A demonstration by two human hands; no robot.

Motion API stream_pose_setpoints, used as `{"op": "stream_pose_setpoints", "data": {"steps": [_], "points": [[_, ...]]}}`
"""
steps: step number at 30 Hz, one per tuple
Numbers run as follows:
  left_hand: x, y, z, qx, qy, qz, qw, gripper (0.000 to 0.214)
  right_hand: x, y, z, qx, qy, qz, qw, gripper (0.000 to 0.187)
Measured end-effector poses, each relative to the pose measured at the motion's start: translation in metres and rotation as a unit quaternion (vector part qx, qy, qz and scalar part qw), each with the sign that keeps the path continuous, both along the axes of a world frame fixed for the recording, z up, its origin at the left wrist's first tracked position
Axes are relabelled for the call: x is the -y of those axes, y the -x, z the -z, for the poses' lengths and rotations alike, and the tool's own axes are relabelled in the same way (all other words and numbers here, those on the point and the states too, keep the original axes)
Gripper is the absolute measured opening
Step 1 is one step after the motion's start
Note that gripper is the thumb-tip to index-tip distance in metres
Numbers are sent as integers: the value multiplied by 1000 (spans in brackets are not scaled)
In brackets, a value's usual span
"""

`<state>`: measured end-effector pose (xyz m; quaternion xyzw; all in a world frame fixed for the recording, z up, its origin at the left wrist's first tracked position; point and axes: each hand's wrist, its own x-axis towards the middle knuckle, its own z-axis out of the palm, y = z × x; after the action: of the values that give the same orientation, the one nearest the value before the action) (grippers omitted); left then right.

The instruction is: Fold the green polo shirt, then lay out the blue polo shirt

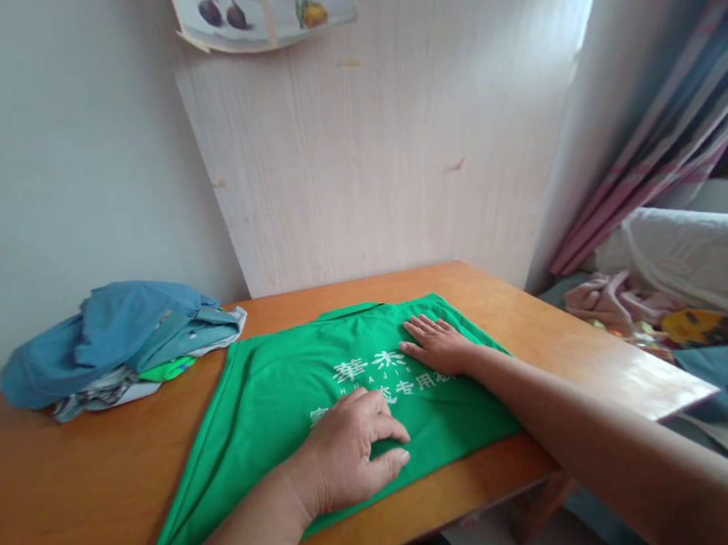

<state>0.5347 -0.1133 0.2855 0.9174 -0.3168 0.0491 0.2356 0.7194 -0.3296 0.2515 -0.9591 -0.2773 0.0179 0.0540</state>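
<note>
A green shirt with white printed lettering lies spread over the wooden table, its far edge showing what looks like a collar. My right hand rests flat on the shirt's upper right part, fingers spread beside the print. Nearer to me, my left hand is over the lower middle of the shirt and covers part of the lettering. Its fingers bend loosely, with the thumb apart and nothing held between them. Whether the left palm presses on the cloth is hidden.
A heap of crumpled clothes, mostly blue, sits at the table's back left. The wooden table meets a pale board behind it. Bedding and more clothes lie beyond the right edge, below a striped curtain.
</note>
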Motion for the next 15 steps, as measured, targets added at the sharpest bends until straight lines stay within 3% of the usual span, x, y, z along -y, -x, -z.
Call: {"op": "stream_pose_setpoints", "data": {"steps": [5, 12, 15], "points": [[0, 2, -5, -63, 7, 17, 998, 14, 0, -1, 0, 1, 2, 0, 1000, 85], [0, 2, 1, -24, 31, 21, 999, 13, 1, -2, 1, 8, 0, -5, 1000, 81], [0, 0, 3, -60, 39, 24, 997, 27, 2, -2, 0, 2, -4, -11, 1000, 80]]}}
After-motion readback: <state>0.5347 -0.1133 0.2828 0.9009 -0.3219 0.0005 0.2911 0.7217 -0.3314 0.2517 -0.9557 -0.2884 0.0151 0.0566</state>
